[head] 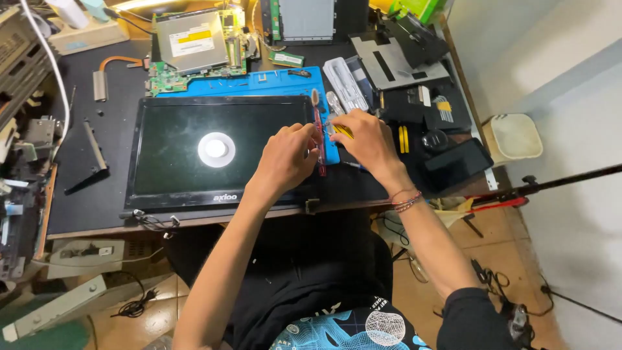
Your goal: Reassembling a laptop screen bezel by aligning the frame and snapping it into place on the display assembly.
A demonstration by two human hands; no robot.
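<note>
1. Counter (91, 194): dark, crowded with parts. A laptop screen panel (217, 152) lies flat on it, glass up, with a white disc (216, 149) at its middle.
2. Blue mat (272, 82): lies behind the panel and runs down its right edge. A bared circuit board (194, 65) with a silver drive (191, 40) sits at the back of the counter.
3. Progress, as judged: the panel is already off the machine and the base is opened. The bezel (223, 196) is still on the panel, so work at the right edge remains.
4. Left hand (285, 155): rests on the right edge of the panel, fingers curled and pressing there. Whether they pinch anything cannot be told.
5. Right hand (366, 139): just beside the left, fingers closed on a small yellow tool (343, 131) at that edge.
6. Red brush (318, 133): lies on the mat between the hands.
</note>
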